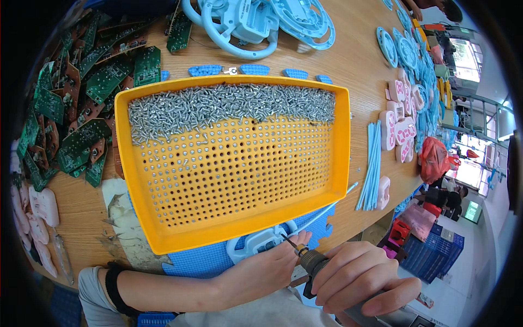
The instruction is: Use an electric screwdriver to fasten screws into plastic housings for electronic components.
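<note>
My right hand [357, 278] is closed round an electric screwdriver [312, 260], its thin bit pointing up and left. The bit's tip meets a light blue plastic toy steering wheel [261, 238], partly hidden under the near rim of a yellow tray [341, 163]. Across the wheel's near side lies my left hand [275, 261], holding it beside the bit; some of its fingers are hidden. Small silver screws [229, 103] are heaped along the tray's far side. Many of the holes in its perforated floor hold screws, while others show dark.
Green circuit boards [103, 82] pile up at the left. Blue wheel parts [245, 27] lie beyond the tray. On the right are light blue sticks [371, 166] and pink-white plastic parts [403, 131]. A blue foam mat [204, 261] lies under the tray. People are in the background.
</note>
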